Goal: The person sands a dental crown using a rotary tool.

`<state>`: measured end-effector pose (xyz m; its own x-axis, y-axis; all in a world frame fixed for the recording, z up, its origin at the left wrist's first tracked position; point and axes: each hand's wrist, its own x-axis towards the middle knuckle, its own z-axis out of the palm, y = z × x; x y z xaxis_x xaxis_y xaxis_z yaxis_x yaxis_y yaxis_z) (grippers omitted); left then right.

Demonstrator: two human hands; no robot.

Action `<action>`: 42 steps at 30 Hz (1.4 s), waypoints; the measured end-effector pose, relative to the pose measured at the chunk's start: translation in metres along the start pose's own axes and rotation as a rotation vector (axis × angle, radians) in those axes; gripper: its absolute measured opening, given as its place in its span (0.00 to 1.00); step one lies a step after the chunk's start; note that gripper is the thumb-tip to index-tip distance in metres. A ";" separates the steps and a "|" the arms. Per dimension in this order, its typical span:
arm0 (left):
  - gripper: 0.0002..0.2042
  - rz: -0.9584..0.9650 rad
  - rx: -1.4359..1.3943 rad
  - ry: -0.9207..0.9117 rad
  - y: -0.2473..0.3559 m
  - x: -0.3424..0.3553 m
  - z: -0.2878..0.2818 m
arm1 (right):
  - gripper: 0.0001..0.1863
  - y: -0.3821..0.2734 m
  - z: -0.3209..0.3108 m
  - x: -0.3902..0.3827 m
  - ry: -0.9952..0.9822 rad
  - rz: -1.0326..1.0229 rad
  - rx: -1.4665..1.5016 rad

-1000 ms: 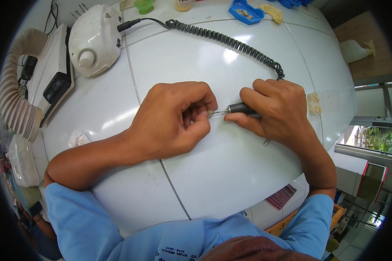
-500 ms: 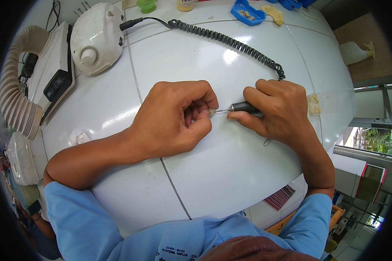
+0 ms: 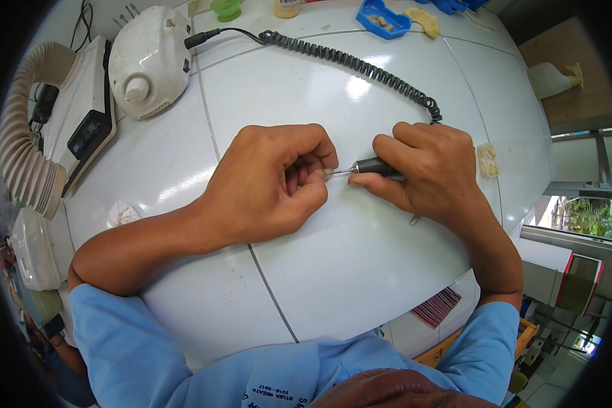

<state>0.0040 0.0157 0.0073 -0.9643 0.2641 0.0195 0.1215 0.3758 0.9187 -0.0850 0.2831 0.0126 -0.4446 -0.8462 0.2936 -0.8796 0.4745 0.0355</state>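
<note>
My left hand (image 3: 268, 183) is closed in a pinch on a small cream-coloured piece (image 3: 327, 173), mostly hidden by the fingertips. My right hand (image 3: 432, 173) grips a black rotary handpiece (image 3: 370, 166), its thumb stretched along the underside. The handpiece's thin metal bit points left and meets the small piece. A coiled cord (image 3: 347, 61) runs from behind my right hand up to the white control unit (image 3: 146, 64). A thin metal object (image 3: 414, 219) shows just below my right hand on the white tiled table (image 3: 279, 285).
At left are a ribbed hose (image 3: 17, 129) with its housing, crumpled tissue (image 3: 122, 215) and a clear box (image 3: 37, 251). A blue tray (image 3: 384, 19), green bowl (image 3: 226, 9) and bottle (image 3: 286, 7) stand at the back. A small container (image 3: 487, 160) lies right. Another person's arm shows far left.
Both hands stay in almost the same pose, with only very slight shifts along with the whole picture. The handpiece's bit remains at the small piece.
</note>
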 end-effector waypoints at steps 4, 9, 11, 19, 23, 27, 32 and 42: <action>0.08 -0.017 -0.009 -0.006 0.001 0.000 -0.001 | 0.28 0.000 -0.002 0.000 -0.023 0.009 -0.007; 0.07 0.009 -0.002 0.007 -0.002 -0.001 0.001 | 0.28 0.000 -0.002 0.000 -0.022 0.015 -0.005; 0.07 0.009 0.003 0.006 -0.002 -0.001 0.001 | 0.28 0.000 -0.002 0.000 -0.023 0.017 -0.005; 0.07 -0.013 -0.025 0.000 -0.003 0.000 0.000 | 0.27 0.001 -0.002 0.001 -0.002 0.008 -0.001; 0.07 0.002 -0.006 0.005 -0.001 0.000 0.001 | 0.27 0.000 -0.003 -0.001 -0.024 0.021 0.000; 0.07 0.006 -0.004 0.007 -0.002 -0.001 0.001 | 0.28 0.000 -0.002 0.000 -0.019 0.020 -0.001; 0.07 0.000 -0.004 0.003 -0.002 -0.001 0.001 | 0.28 0.000 -0.002 0.000 -0.022 0.022 0.002; 0.07 0.019 0.004 0.001 -0.002 0.000 0.001 | 0.27 -0.001 -0.002 0.000 -0.024 0.023 0.006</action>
<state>0.0042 0.0153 0.0049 -0.9620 0.2703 0.0376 0.1409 0.3742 0.9166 -0.0843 0.2831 0.0148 -0.4688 -0.8408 0.2708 -0.8700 0.4925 0.0231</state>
